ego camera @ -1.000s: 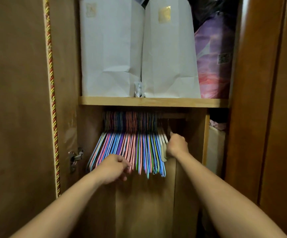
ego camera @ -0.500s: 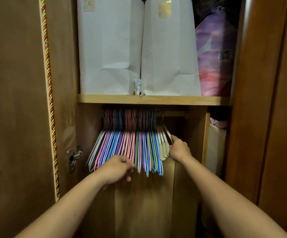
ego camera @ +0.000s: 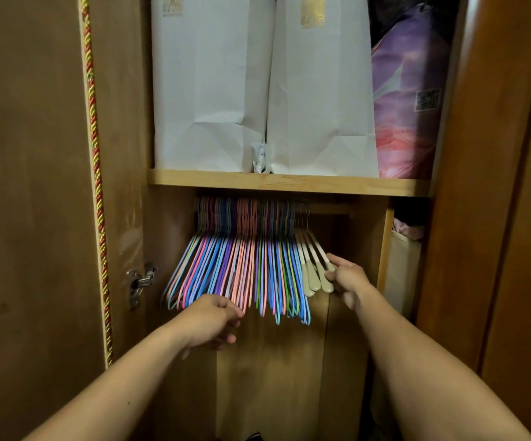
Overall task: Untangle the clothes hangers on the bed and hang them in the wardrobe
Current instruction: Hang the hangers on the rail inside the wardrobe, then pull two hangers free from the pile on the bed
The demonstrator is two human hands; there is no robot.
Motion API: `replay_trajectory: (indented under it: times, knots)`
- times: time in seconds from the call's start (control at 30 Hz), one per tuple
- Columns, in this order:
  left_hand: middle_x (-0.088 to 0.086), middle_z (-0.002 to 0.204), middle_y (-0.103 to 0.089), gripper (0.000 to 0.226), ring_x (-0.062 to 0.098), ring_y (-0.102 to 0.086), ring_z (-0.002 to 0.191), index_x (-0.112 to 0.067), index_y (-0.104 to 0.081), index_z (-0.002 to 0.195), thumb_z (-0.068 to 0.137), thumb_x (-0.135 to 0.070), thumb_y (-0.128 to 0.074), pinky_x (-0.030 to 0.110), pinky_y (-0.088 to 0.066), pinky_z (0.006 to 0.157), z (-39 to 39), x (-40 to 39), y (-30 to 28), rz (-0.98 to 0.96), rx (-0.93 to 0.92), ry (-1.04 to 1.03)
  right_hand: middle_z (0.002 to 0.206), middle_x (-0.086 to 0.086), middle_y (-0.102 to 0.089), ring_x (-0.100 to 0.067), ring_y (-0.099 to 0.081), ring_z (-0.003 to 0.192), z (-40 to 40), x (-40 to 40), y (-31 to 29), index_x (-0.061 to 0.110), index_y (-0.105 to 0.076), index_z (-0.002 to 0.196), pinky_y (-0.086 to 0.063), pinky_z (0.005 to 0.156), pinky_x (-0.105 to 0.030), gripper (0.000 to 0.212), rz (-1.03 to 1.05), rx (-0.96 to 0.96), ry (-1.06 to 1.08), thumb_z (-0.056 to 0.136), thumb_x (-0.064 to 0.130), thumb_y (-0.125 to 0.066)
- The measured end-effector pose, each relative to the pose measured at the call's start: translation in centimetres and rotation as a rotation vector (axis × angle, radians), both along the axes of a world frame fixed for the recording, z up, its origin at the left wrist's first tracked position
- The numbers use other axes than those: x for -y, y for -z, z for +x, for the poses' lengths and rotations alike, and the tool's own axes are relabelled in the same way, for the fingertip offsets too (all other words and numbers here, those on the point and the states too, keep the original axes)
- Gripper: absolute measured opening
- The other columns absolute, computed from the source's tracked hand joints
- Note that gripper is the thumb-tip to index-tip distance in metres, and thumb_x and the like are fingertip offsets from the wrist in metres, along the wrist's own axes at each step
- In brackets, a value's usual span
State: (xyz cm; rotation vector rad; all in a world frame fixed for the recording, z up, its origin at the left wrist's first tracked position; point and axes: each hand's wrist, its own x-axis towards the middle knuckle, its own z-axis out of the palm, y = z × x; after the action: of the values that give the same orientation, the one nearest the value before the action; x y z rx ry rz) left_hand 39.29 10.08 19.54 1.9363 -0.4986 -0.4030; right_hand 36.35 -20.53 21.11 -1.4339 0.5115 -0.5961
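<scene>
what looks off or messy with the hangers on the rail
Nothing is damaged. The colored hangers fan out unevenly toward the left, and the beige hangers splay rightward where the right hand touches them. The left hand is at the colored ones' lower ends.

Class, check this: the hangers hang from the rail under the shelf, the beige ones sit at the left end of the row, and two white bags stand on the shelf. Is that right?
One error. The head view shows the beige hangers at the right end of the row, beside the right hand. The coloured hangers do hang from the rail under the shelf, and two white bags stand on it.
</scene>
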Motion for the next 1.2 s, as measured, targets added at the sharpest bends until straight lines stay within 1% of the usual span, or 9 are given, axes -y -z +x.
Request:
replay_trajectory:
  times: [0.2,0.3,0.47,0.77,0.87,0.97,1.07,1.13,1.2]
  knots:
    - [0.016,0.107,-0.070,0.018,0.022,-0.069,0.076,-0.011,-0.068,0.105,0.100,-0.016,-0.051,0.036,-0.058,0.073,-0.7,-0.3,-0.1,0.003,0.001,-0.010,0.137,-0.010,-0.057,-0.027,-0.055,0.124,0.2,-0.8,0.5,0.014,-0.051,0.142,-0.048,0.099,-0.038,0.049,-0.241,0.007,0.213,0.096,-0.001,-0.052]
    - [0.015,0.107,-0.070,0.018,0.022,-0.070,0.076,-0.012,-0.068,0.104,0.100,-0.017,-0.052,0.036,-0.058,0.073,-0.9,-0.4,0.2,0.004,-0.004,-0.009,0.141,-0.012,-0.051,-0.031,-0.052,0.126,0.3,-1.3,0.8,0.016,-0.047,0.145,-0.045,0.104,-0.040,0.047,-0.360,-0.041,0.358,0.100,0.005,-0.048]
    - [0.016,0.109,-0.070,0.017,0.022,-0.070,0.076,-0.013,-0.069,0.104,0.099,-0.017,-0.052,0.035,-0.057,0.070,-0.9,0.2,0.4,0.000,-0.026,-0.001,0.145,-0.015,-0.048,-0.033,-0.046,0.132,-0.3,-1.6,1.2,0.015,-0.042,0.148,-0.042,0.108,-0.042,0.048,-0.483,-0.123,0.348,0.101,0.008,-0.048]
    - [0.012,0.097,-0.070,0.017,0.022,-0.070,0.075,-0.013,-0.068,0.104,0.100,-0.017,-0.051,0.035,-0.055,0.068,-3.0,1.8,1.2,0.025,-0.034,-0.049,0.151,-0.010,-0.043,-0.030,-0.036,0.141,-0.9,-2.4,0.7,0.018,-0.040,0.150,-0.032,0.115,-0.042,0.045,-0.486,-0.139,0.095,0.104,0.021,-0.043]
    - [0.010,0.091,-0.068,0.019,0.025,-0.071,0.077,-0.010,-0.067,0.105,0.099,-0.015,-0.050,0.035,-0.054,0.066,-4.4,1.4,1.6,0.028,-0.020,-0.127,0.148,-0.009,-0.044,-0.029,-0.039,0.137,-1.7,-3.2,-0.3,0.018,-0.046,0.146,-0.036,0.110,-0.040,0.044,-0.497,-0.064,0.286,0.103,0.011,-0.041]
    - [0.009,0.088,-0.067,0.018,0.028,-0.069,0.075,-0.010,-0.069,0.100,0.099,-0.012,-0.051,0.044,-0.057,0.074,-6.1,0.2,2.6,0.015,-0.029,-0.250,0.139,-0.004,-0.047,-0.024,-0.040,0.129,-3.0,-5.8,-1.4,0.018,-0.055,0.135,-0.037,0.104,-0.036,0.044,-0.745,0.129,0.387,0.096,0.002,-0.043]
    - [0.005,0.078,-0.065,0.019,0.019,-0.063,0.062,-0.010,-0.069,0.094,0.099,-0.011,-0.051,0.034,-0.053,0.061,-9.7,-1.6,4.5,-0.012,-0.031,-0.411,0.125,-0.004,-0.054,-0.022,-0.045,0.119,-4.2,-10.2,-1.0,0.017,-0.065,0.116,-0.036,0.100,-0.032,0.044,-0.912,0.338,0.199,0.084,-0.004,-0.044]
    - [0.006,0.072,-0.063,0.022,0.023,-0.061,0.063,-0.013,-0.069,0.086,0.098,-0.010,-0.051,0.036,-0.051,0.063,-13.0,-3.3,6.2,-0.063,-0.023,-0.548,0.109,-0.008,-0.062,-0.029,-0.054,0.108,-5.3,-13.5,0.5,0.014,-0.070,0.101,-0.038,0.095,-0.033,0.036,-0.964,0.459,-0.015,0.079,-0.002,-0.046]
    - [0.007,0.070,-0.063,0.024,0.024,-0.059,0.064,-0.015,-0.069,0.080,0.096,-0.011,-0.052,0.039,-0.049,0.065,-16.6,-5.3,7.8,-0.053,0.015,-0.640,0.100,-0.007,-0.067,-0.027,-0.060,0.099,-6.8,-16.9,2.9,0.017,-0.071,0.093,-0.042,0.088,-0.031,0.029,-0.972,0.405,-0.289,0.084,0.001,-0.049]
